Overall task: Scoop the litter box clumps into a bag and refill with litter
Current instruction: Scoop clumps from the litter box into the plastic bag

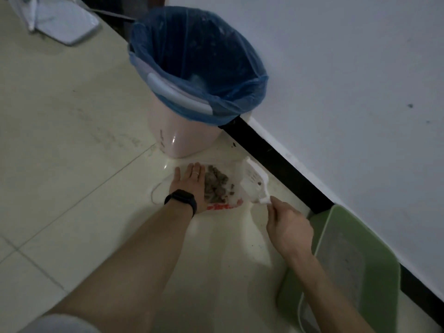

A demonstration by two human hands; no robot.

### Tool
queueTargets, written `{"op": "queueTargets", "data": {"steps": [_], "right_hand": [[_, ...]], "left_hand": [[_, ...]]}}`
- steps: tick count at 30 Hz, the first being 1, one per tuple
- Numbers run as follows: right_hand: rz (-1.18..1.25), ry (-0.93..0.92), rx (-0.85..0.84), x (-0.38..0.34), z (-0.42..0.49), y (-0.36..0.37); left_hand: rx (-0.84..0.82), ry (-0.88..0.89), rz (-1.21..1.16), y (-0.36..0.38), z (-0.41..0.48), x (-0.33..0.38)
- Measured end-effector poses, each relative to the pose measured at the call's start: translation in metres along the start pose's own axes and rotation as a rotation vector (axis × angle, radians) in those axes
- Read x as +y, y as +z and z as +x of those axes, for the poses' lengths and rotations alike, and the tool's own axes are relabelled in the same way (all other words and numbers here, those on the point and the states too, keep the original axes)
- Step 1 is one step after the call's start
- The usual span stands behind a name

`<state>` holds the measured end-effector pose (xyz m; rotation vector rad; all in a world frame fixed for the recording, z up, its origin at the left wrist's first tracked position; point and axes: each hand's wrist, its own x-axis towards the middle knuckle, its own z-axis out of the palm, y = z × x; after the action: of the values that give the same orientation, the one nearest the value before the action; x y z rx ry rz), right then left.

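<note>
My left hand (189, 183) lay flat, fingers straight, pressing the clear bag (222, 207) to the floor so that it could not slide or fold. My right hand (288, 224) pinched the handle of the white scoop (253, 182), which was tilted at the bag's right edge, judged to be the open end, to tip its load in. The clumps (215, 182) lay heaped inside the bag, just beside my left fingers. The green litter box (382, 251) stood near my right forearm, against the wall, within easy reach for the next pass. Refilling was not yet begun.
</note>
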<state>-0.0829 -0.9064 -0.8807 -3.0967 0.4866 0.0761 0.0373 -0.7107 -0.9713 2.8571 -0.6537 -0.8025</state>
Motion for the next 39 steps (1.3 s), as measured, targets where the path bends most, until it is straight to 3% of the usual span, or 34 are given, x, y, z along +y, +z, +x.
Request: {"op": "queueTargets", "data": {"steps": [5,8,12,17,22,26,33,36,39], "right_hand": [[0.565,0.465,0.118,0.063,-0.051,-0.004],[0.572,0.674,0.199,0.12,-0.092,0.004],[0.441,0.777,0.174,0.187,-0.12,0.002],[0.184,0.744,-0.03,0.25,-0.108,0.012],[-0.056,0.57,-0.156,0.281,-0.064,0.014],[-0.26,0.388,-0.138,0.287,-0.036,0.018],[-0.316,0.07,-0.202,0.282,-0.051,0.012],[-0.283,0.044,-0.294,0.282,-0.102,-0.001],[-0.212,0.174,-0.259,0.286,-0.153,-0.01]], "left_hand": [[0.057,0.047,0.022,-0.014,0.01,0.017],[0.088,0.124,-0.016,-0.021,0.014,0.049],[0.094,0.246,0.057,-0.011,0.015,0.116],[0.035,0.421,-0.11,0.022,-0.013,0.221],[-0.04,0.432,-0.186,0.068,-0.045,0.297],[0.022,0.381,-0.135,0.092,-0.056,0.301],[0.132,0.422,-0.219,0.104,-0.053,0.298],[0.138,0.423,-0.241,0.108,-0.052,0.295],[0.138,0.423,-0.251,0.108,-0.053,0.297]]}}
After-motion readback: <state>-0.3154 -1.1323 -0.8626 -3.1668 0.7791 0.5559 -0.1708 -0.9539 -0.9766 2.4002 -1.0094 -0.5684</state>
